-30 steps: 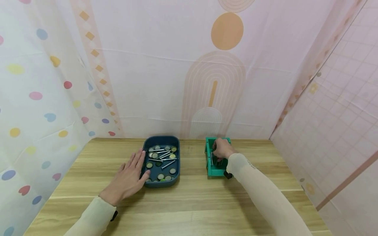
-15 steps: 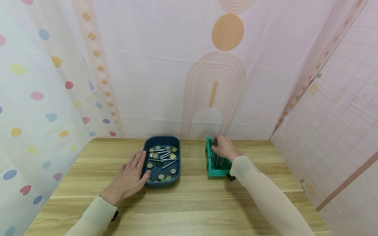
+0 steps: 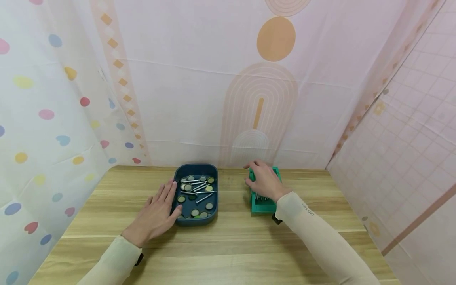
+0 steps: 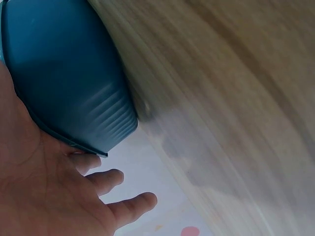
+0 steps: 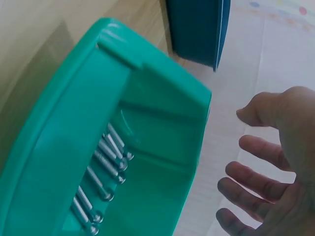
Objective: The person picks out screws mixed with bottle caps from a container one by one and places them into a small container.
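My left hand (image 3: 154, 215) lies with straight fingers along the left rim of a dark blue tray (image 3: 196, 222). In the left wrist view, the palm touches the rim of that tray (image 4: 64, 73). Inside it are several silver bolts (image 3: 204, 198) and several round metal caps (image 3: 209, 206). My right hand (image 3: 265, 182) hovers over a green bin (image 3: 263, 209), its fingers spread and holding nothing. The right wrist view shows several bolts (image 5: 101, 186) lying side by side in the bin, with the fingers (image 5: 251, 184) apart from its wall.
Both containers stand on a wood-grain table (image 3: 231, 245), near its back edge, with a gap between them. A patterned cloth (image 3: 178, 99) hangs behind the table and along both sides.
My right hand has risen out of the green bin and shifted a little left, its fingers spreading from a pinch. The left hand has stayed on the blue tray.
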### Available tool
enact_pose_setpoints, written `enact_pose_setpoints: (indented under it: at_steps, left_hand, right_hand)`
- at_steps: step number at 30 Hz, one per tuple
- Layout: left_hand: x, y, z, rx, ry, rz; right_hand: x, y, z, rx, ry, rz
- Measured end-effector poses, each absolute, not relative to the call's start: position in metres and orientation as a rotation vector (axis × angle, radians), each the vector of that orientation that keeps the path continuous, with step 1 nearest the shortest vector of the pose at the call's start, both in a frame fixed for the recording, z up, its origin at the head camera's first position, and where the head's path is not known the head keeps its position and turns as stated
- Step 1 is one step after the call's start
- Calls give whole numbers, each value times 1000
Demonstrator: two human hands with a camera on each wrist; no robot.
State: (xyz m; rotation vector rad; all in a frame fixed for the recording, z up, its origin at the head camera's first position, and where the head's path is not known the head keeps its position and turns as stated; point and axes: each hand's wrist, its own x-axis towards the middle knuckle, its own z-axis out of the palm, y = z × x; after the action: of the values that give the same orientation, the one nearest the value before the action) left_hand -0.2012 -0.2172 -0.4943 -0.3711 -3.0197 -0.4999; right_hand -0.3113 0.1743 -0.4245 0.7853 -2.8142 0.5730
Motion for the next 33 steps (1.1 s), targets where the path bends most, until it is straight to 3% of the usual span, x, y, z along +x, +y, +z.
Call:
enact_pose_setpoints:
  at_steps: [17,33]
  left_hand:
    - [-199,-212,-496,-376,-3011,-521]
    - [-200,-213,-495,-377,-3013,-496]
  right_hand:
    - [-302,149,-430,1086,-2709,293]
    - [-310,88,-416,1483,-2721,-23]
